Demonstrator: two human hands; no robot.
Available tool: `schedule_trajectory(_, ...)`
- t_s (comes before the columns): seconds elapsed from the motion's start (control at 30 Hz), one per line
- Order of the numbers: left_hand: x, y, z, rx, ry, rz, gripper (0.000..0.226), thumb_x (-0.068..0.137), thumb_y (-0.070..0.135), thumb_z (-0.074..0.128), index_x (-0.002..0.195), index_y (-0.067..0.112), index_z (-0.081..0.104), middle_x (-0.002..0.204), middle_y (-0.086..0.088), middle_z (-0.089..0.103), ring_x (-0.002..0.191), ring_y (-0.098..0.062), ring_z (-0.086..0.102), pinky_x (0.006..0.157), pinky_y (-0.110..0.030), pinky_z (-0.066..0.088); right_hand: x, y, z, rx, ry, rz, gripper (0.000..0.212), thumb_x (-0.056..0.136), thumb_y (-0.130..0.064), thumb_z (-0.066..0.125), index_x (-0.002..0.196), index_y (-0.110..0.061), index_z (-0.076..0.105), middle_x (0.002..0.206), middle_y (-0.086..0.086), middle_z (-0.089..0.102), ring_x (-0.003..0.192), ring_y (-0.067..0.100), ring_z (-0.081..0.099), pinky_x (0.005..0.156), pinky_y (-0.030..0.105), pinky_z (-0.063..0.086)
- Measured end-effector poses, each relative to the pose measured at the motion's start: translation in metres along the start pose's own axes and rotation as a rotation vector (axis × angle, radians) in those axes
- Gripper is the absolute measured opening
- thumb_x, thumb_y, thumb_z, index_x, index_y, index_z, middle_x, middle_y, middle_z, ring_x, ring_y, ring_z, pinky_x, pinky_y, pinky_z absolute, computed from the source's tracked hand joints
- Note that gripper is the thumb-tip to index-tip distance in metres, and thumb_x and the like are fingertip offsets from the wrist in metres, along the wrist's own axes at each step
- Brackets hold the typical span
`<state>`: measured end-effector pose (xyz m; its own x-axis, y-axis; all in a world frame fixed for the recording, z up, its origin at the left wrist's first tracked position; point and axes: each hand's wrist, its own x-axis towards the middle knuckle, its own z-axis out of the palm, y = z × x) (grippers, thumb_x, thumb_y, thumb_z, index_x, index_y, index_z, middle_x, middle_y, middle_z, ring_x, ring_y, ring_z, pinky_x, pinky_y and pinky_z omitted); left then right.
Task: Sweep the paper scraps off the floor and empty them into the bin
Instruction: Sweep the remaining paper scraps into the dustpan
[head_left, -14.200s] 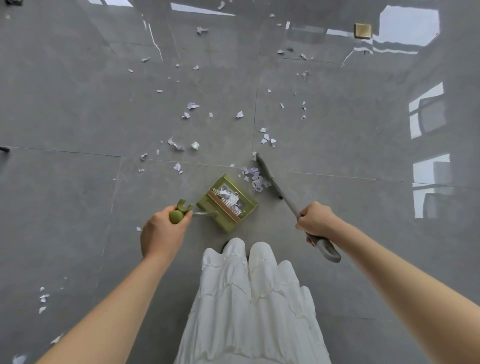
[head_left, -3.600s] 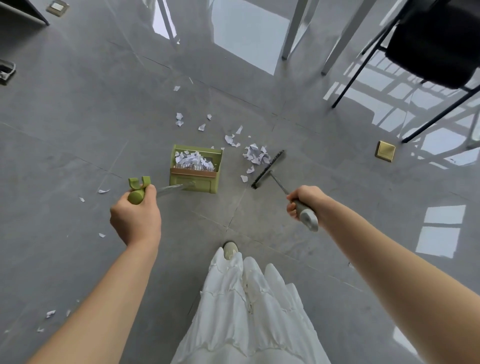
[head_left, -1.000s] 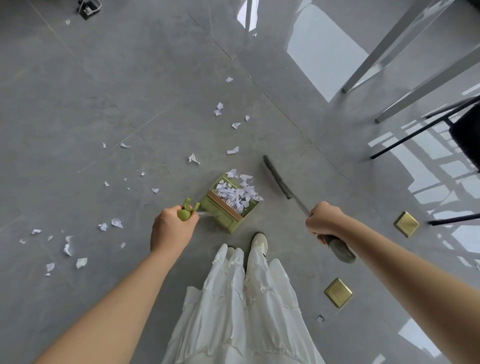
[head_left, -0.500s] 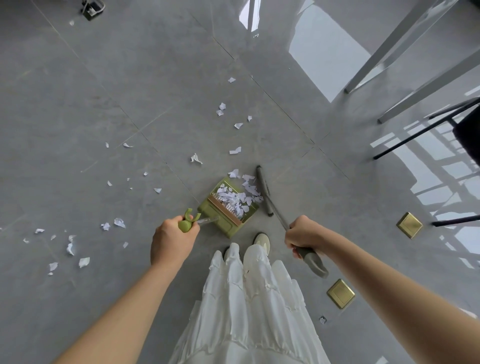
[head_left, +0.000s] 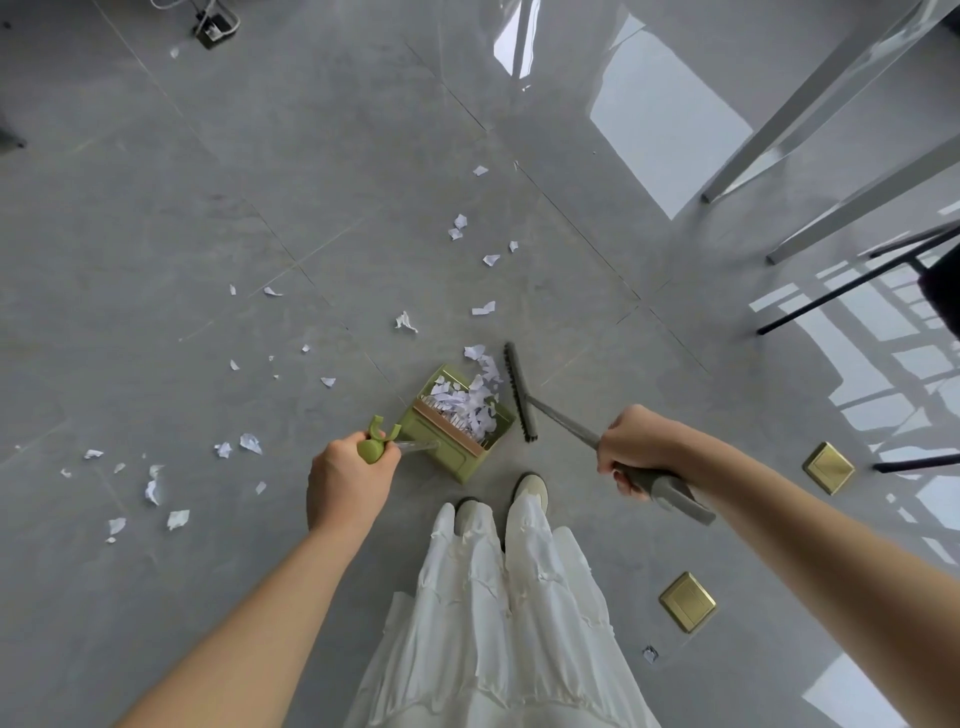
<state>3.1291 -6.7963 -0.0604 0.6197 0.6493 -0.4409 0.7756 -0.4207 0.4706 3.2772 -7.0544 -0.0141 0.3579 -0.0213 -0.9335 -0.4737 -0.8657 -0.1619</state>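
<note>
- Head view, looking straight down at a glossy grey tiled floor (head_left: 156, 218) from a standing person's eye level.
- The left hand (head_left: 345, 480) is wrapped around the green handle of a dustpan (head_left: 457, 423), fingers curled tight on the grip.
- The dustpan is a green box-shaped pan resting on the floor just ahead of the person's feet, its open mouth facing away and to the right.
- A heap of white paper scraps (head_left: 470, 400) fills the pan and spills over its front lip (a few pieces lie right at the edge).
- The right hand (head_left: 636, 452) clasps the grey handle of a broom (head_left: 519, 392), fingers closed round it, the handle end poking out behind the wrist.
- The broom head, a narrow dark strip of bristles, sits on the floor just beside the right edge of the dustpan, close to the spilling scraps.
- More loose scraps (head_left: 483, 309) are scattered on the floor beyond the pan, and another scatter lies well off to the left (head_left: 153, 488).
- A white pleated skirt (head_left: 498, 623) hangs at the bottom centre, with the toes of two pale shoes (head_left: 530, 488) showing beneath it.
- Two brass floor plates (head_left: 687, 601) are set into the tiles to the right.
- White table legs (head_left: 810, 98) and thin black chair legs (head_left: 841, 283) stand at the upper right.
- No bin is visible in this view.
</note>
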Motion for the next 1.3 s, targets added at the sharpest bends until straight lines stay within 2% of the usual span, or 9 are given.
schedule_trajectory(0.13,0.003,-0.008,-0.003,0.004,0.003,-0.031,0.041,0.088,0.028,0.07,0.055,0.018,0.047,0.054,-0.005,0.048,0.068,-0.039,0.049,0.062,-0.033,0.037,0.004,-0.009,0.01,-0.227,0.1,-0.055,0.01,0.077,0.002,0.047,0.084,0.002,0.055,0.062,0.015,0.058,0.038,0.022,0.051,0.043,0.024,0.045)
schedule_trajectory(0.3,0.007,-0.01,-0.003,-0.009,0.008,-0.049,0.037,0.089,0.029,0.069,0.059,0.012,0.054,0.054,-0.004,0.05,0.066,-0.038,0.049,0.061,-0.032,0.036,0.014,-0.018,0.02,-0.485,0.154,-0.135,0.013,0.085,-0.007,0.043,0.091,-0.004,0.053,0.077,0.011,0.055,0.044,0.02,0.057,0.041,0.023,0.046)
schedule_trajectory(0.47,0.005,-0.01,0.001,-0.008,0.004,-0.049,0.039,0.088,0.029,0.069,0.057,0.016,0.05,0.055,-0.006,0.05,0.066,-0.039,0.05,0.061,-0.033,0.038,0.009,-0.014,0.036,-0.696,0.087,-0.18,0.008,0.086,-0.007,0.045,0.092,-0.009,0.049,0.078,0.006,0.051,0.051,0.018,0.057,0.043,0.025,0.047)
schedule_trajectory(0.63,-0.002,-0.008,0.002,-0.01,0.004,-0.055,0.038,0.089,0.03,0.068,0.058,0.017,0.05,0.057,-0.009,0.051,0.067,-0.038,0.05,0.061,-0.033,0.039,-0.006,-0.001,0.045,-0.735,0.043,-0.187,0.021,0.083,-0.008,0.045,0.1,-0.005,0.058,0.079,0.008,0.054,0.067,0.026,0.061,0.055,0.031,0.053)
schedule_trajectory(0.77,-0.002,-0.008,-0.001,-0.015,0.007,-0.07,0.04,0.089,0.03,0.068,0.057,0.018,0.049,0.061,-0.011,0.053,0.069,-0.039,0.051,0.062,-0.035,0.042,-0.016,0.005,0.034,-0.69,0.059,-0.159,0.022,0.083,-0.007,0.043,0.098,-0.005,0.058,0.082,0.01,0.059,0.053,0.023,0.062,0.047,0.029,0.055)
schedule_trajectory(0.9,-0.001,-0.009,-0.001,-0.011,0.003,-0.09,0.039,0.089,0.033,0.068,0.058,0.017,0.049,0.067,-0.015,0.059,0.072,-0.041,0.054,0.063,-0.035,0.043,-0.019,0.006,0.022,-0.659,0.092,-0.147,0.02,0.083,-0.008,0.044,0.098,-0.006,0.058,0.082,0.011,0.061,0.052,0.022,0.063,0.047,0.03,0.055)
schedule_trajectory(1.07,-0.002,-0.011,0.001,-0.012,0.006,-0.092,0.039,0.089,0.032,0.068,0.058,0.019,0.049,0.068,-0.014,0.06,0.073,-0.041,0.056,0.063,-0.035,0.042,-0.006,-0.004,0.019,-0.675,0.152,-0.158,0.013,0.083,-0.008,0.044,0.089,-0.008,0.056,0.071,0.007,0.058,0.045,0.017,0.058,0.042,0.023,0.046)
schedule_trajectory(1.23,-0.001,-0.012,0.003,-0.015,0.014,-0.094,0.038,0.088,0.032,0.068,0.058,0.019,0.05,0.066,-0.012,0.058,0.072,-0.04,0.055,0.062,-0.034,0.041,0.003,-0.001,0.038,-0.688,0.121,-0.154,0.007,0.085,-0.01,0.046,0.091,-0.009,0.051,0.076,0.006,0.053,0.065,0.024,0.064,0.062,0.031,0.056)
schedule_trajectory(1.3,-0.002,-0.011,0.003,-0.01,0.017,-0.093,0.037,0.089,0.032,0.068,0.058,0.018,0.051,0.064,-0.01,0.057,0.071,-0.04,0.054,0.062,-0.033,0.04,-0.002,0.004,0.046,-0.675,0.067,-0.157,0.004,0.086,-0.01,0.046,0.089,-0.008,0.048,0.077,0.006,0.048,0.072,0.025,0.065,0.061,0.032,0.055)
